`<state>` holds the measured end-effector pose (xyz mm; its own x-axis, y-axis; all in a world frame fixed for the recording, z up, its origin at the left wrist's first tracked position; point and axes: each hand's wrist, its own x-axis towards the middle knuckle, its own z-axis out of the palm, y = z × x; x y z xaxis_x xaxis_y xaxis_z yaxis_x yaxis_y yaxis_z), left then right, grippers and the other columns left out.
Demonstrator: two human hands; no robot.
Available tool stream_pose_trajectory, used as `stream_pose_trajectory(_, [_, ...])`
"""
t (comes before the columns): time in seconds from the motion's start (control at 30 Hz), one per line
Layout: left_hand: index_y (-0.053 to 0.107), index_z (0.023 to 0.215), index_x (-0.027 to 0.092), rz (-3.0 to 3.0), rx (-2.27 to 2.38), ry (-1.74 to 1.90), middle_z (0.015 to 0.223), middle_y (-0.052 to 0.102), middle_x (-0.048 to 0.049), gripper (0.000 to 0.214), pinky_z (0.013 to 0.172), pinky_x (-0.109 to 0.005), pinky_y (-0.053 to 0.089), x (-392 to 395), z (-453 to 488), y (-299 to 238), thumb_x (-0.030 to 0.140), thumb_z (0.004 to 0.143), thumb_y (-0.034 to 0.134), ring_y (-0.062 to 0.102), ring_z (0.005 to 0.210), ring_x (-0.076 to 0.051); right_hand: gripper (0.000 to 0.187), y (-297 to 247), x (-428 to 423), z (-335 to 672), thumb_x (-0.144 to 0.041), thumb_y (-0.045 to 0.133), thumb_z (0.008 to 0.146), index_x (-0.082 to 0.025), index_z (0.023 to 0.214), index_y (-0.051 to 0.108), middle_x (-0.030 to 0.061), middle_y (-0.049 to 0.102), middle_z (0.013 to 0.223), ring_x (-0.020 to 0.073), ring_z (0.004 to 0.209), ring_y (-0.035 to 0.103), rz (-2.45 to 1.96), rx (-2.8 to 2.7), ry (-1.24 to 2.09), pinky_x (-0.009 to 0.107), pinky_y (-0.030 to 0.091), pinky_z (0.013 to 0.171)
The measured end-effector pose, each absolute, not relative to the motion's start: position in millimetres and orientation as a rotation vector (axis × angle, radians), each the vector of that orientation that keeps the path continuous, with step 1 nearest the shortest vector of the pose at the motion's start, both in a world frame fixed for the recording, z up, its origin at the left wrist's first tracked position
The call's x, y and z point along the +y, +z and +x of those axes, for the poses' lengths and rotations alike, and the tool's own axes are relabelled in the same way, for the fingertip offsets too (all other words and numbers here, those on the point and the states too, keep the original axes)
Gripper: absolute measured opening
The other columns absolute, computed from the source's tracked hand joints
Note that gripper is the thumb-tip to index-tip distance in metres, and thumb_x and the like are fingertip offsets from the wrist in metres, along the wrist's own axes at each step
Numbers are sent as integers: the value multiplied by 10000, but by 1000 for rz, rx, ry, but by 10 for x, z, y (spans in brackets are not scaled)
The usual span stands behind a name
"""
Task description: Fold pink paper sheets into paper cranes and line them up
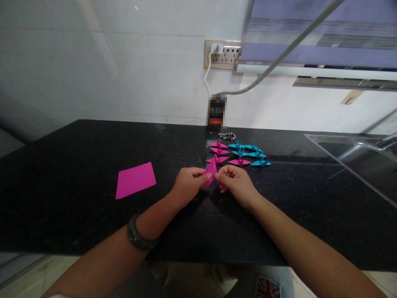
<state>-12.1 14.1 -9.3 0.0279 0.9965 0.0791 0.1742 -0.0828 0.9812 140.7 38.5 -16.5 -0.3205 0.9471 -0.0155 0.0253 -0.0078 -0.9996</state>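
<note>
Dark bangle on your left forearm, nearest; your left hand pinches the folded pink paper between thumb and fingers, over the tabletop, about midway between front and back edges; your right hand has thumb and fingers curled together at the paper's right side, grip on it unclear; pink sheet flat, toward the left end; pink cranes and blue cranes in rows beyond your hands; beaded bracelet near the back edge.
</note>
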Motion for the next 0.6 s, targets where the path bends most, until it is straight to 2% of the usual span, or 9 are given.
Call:
stream_pose_trajectory(0.27, [634,630,113,1384,1274,1175,552,540,7,246,494,-208,323,146,-125,-120,343,680,562,423,510,-81,201,-185,392,1415,-320,619,678,-164,701,495,-47,527,538,53,409,460,-978,-1404,1599,171,406,385])
stream_pose_trajectory(0.47, [652,635,112,1369,1283,1167,531,531,14,218,476,-200,313,141,-119,-92,314,671,577,416,496,-75,216,-166,391,1436,-343,612,689,-166,715,490,-38,543,569,58,434,483,-940,-1438,1703,179,418,412])
stream_pose_trajectory(0.6, [653,635,113,1366,1280,1172,521,522,20,212,464,-193,303,134,-120,-93,311,668,585,402,486,-70,212,-146,391,1433,-360,580,712,-167,723,494,-37,535,570,62,434,479,-956,-1545,1620,190,409,427])
